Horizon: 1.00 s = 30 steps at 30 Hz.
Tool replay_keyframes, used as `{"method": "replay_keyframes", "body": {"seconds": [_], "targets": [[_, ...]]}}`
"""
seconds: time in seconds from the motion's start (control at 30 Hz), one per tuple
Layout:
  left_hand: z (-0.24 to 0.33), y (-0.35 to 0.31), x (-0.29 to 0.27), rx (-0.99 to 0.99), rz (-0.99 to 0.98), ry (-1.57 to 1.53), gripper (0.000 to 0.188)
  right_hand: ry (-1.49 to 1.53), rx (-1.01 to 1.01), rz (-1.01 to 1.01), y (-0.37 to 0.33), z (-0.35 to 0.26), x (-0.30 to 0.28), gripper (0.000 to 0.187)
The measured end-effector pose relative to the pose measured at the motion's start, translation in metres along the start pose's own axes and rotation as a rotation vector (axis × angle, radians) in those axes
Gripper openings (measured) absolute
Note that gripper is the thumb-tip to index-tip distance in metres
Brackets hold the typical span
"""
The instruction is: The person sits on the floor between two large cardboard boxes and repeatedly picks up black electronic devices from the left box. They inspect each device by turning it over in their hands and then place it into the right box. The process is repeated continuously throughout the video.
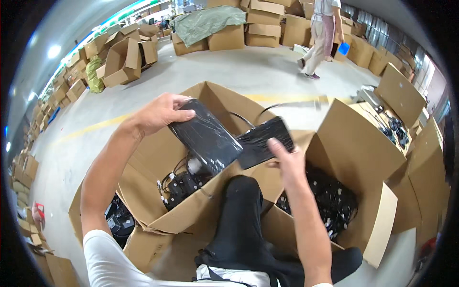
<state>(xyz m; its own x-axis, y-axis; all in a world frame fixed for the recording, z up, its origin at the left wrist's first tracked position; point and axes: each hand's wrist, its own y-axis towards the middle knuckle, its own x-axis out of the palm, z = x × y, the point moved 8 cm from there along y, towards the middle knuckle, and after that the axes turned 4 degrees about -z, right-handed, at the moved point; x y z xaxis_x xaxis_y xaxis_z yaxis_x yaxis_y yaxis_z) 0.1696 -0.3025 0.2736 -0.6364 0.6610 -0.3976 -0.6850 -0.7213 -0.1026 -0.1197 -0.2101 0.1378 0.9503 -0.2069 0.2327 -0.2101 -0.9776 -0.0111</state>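
My left hand (pixel 160 114) is closed on the upper end of a flat black rectangular box (pixel 206 133) with a shiny, film-like surface. A second flat black box (pixel 266 139) is in my right hand (pixel 288 160), thumb on top; its kind is not shown. The two boxes overlap or touch at their near corners, and a black cable (pixel 260 114) curves up behind them. Both are above an open cardboard box (pixel 150 196), where black adapter-like pieces with cables (pixel 182 187) lie.
Another open carton (pixel 351 138) at my right holds tangled black cables (pixel 330 198). More black pieces (pixel 118 219) fill a carton at left. Cables lie on a carton (pixel 394 129) farther right. A person (pixel 322 36) carrying something blue walks behind; stacked cartons (pixel 265 28) line the back.
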Motion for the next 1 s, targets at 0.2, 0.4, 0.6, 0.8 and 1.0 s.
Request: {"method": "replay_keyframes", "body": {"seconds": [0.2, 0.4, 0.6, 0.8, 1.0], "targets": [[-0.046, 0.012, 0.069, -0.145, 0.292, -0.506, 0.024, -0.038, -0.092, 0.265, -0.042, -0.037, -0.125, 0.025], [0.023, -0.018, 0.171, 0.514, 0.879, 0.22, 0.032, -0.377, -0.267, 0.337, -0.08, -0.102, -0.128, 0.031], [0.049, -0.023, 0.291, 1.073, 0.287, 0.545, 0.047, 0.111, 0.131, 0.165, -0.114, -0.034, -0.13, 0.027], [0.042, -0.023, 0.319, 1.035, 0.256, 0.576, 0.066, -0.001, -0.019, 0.132, -0.171, -0.028, -0.129, 0.045], [0.038, -0.041, 0.342, 0.572, 0.068, -0.043, 0.068, -0.344, -0.434, 0.149, -0.212, -0.043, -0.141, 0.048]]}}
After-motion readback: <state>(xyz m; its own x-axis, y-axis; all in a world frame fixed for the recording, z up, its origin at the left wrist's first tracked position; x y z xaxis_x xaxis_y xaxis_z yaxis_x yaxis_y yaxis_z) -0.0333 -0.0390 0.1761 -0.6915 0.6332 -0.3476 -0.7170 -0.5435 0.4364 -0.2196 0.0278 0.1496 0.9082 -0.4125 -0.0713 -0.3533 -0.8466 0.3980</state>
